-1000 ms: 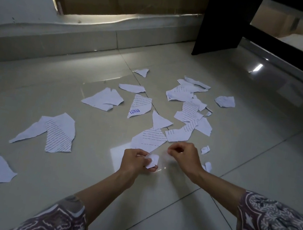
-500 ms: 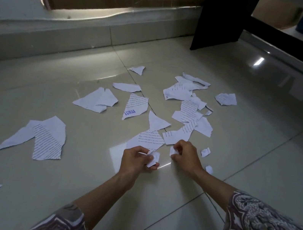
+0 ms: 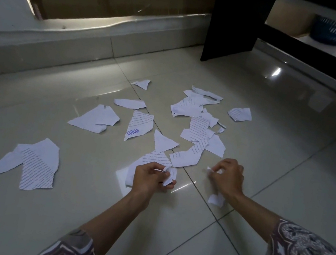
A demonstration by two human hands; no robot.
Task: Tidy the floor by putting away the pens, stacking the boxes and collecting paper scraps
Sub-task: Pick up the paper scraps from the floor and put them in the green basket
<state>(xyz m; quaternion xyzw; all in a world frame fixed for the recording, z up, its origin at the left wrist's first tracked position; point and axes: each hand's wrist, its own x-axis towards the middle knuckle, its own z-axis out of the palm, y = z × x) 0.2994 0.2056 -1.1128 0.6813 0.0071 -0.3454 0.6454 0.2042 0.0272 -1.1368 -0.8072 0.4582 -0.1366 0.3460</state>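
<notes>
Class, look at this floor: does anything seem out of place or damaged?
Yes. Torn paper scraps with ragged edges and printed lines lie scattered over the tiled floor. The left hand and right hand each pinch small pieces.

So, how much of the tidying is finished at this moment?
Little looks done. The left hand holds a few small crumpled white scraps, and the right hand pinches another tiny white scrap. Left: many torn white paper pieces on the glossy tiled floor, such as the triangular piece stamped LUNAS. No pens or boxes to stack are clearly visible.
</notes>
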